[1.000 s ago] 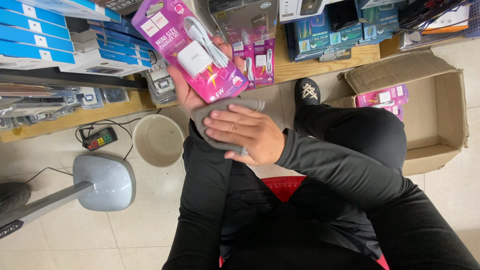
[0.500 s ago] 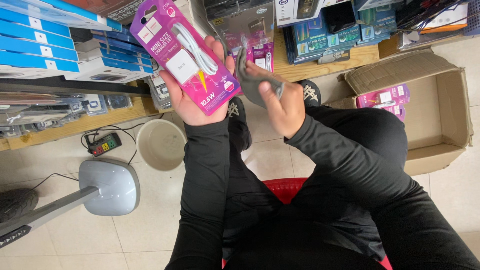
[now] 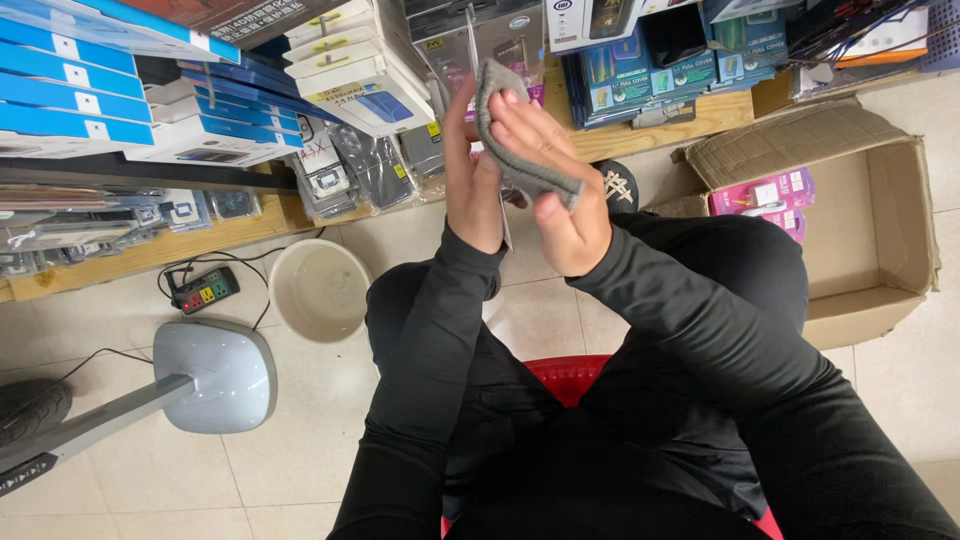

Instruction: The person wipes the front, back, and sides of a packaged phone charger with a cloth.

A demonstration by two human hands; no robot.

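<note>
My left hand [image 3: 472,180] holds a pink packaged cable item [image 3: 503,215], now turned edge-on so only a thin sliver of it shows between my hands. My right hand [image 3: 550,185] grips a grey cloth [image 3: 520,160] and presses it against the face of the package. Both hands are raised in front of a low wooden shelf. I sit on a red stool [image 3: 570,375] in black clothes.
A cardboard box [image 3: 880,200] with pink packages [image 3: 765,195] sits on the floor at right. A beige bucket [image 3: 320,290], a power strip [image 3: 205,290] and a grey fan base [image 3: 215,375] are at left. The wooden shelf [image 3: 150,250] holds stacked boxed accessories.
My left hand turned the pink package from face-up to edge-on. My right hand lifted the grey cloth from my lap up against the package.
</note>
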